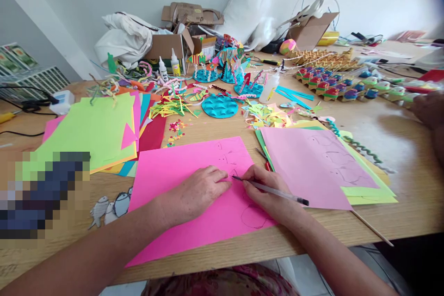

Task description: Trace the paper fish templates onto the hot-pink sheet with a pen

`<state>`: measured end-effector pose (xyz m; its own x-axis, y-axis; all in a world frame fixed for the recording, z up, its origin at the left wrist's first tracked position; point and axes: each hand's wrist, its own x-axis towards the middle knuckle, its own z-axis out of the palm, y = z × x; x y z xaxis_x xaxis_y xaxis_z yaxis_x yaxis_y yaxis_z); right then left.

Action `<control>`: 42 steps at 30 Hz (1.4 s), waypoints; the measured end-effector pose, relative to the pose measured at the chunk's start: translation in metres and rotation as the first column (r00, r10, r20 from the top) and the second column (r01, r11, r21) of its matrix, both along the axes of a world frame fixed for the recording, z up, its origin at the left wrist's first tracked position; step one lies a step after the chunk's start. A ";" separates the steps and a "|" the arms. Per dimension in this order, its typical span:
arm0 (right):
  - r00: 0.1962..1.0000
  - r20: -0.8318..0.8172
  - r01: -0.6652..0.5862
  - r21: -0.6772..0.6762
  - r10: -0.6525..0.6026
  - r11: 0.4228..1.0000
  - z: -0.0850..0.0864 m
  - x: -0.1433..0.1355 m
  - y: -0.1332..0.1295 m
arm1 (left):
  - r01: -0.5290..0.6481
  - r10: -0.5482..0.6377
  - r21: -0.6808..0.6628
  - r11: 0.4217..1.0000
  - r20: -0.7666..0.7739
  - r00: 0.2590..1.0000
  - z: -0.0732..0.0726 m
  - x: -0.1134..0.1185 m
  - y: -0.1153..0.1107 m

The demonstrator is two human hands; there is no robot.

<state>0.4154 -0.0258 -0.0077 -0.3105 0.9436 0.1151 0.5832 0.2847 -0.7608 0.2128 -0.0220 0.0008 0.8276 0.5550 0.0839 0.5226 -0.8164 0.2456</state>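
A bright pink sheet of paper (163, 185) lies before me, with outlines of fish-like shapes drawn along its right side. My left hand (197, 194) rests flat on it, fingers out and slightly bent, holding nothing. In my right hand (268, 192) is a pen with a clear barrel (277, 189), gripped between thumb and fingers. Its dark tip touches the sheet just beside my left fingertips. To the right, a pale pink sheet (298, 166) bears similar pencil-like outlines and lies over green and yellow sheets.
Coloured sheets (93, 125) are stacked at left, near grey paper fish (121, 203). Behind lie a blue scalloped disc (219, 105), paper scraps (270, 114), glue bottles (175, 64) and painted egg cartons (322, 85). A wooden stick (373, 229) juts over the front edge. Another person's hand (428, 108) is at right.
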 end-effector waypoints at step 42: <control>0.975 -0.076 0.203 -0.053 -0.207 0.978 -0.003 0.020 -0.043 | 0.087 -0.089 0.046 0.995 0.046 0.995 -0.009 0.018 -0.022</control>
